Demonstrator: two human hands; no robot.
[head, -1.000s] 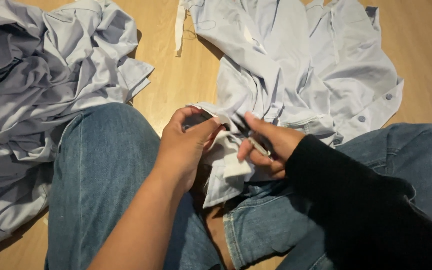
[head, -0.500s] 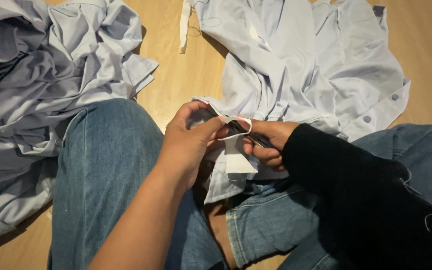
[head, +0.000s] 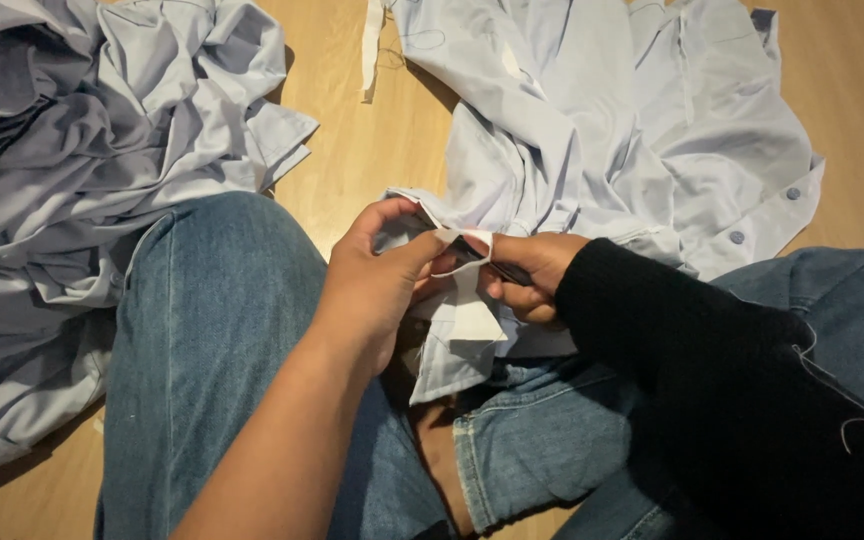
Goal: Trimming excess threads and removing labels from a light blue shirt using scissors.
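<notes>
Pale blue shirt [head: 592,130] lies spread on the wooden floor [head: 352,150] in front of the seated person, with one edge pulled up over the lap between the knees. From the head camera, the left hand [head: 377,285] pinches that raised edge, thumb and fingers closed on the cloth, beside a small white tab of fabric [head: 472,315] that hangs down from the fold. The right hand [head: 527,270], coming out of a black sleeve [head: 712,380], is closed around a slim dark tool at the same spot; I cannot tell what kind of tool it is. Compared with a second ago, the white tab now stands clear of the fold and dangles freely, and the hands have drawn closer together, so the work at the seam seems to be progressing. A heap of similar blue shirts [head: 102,150] sits to the left, touching the left knee of the jeans [head: 212,330].
</notes>
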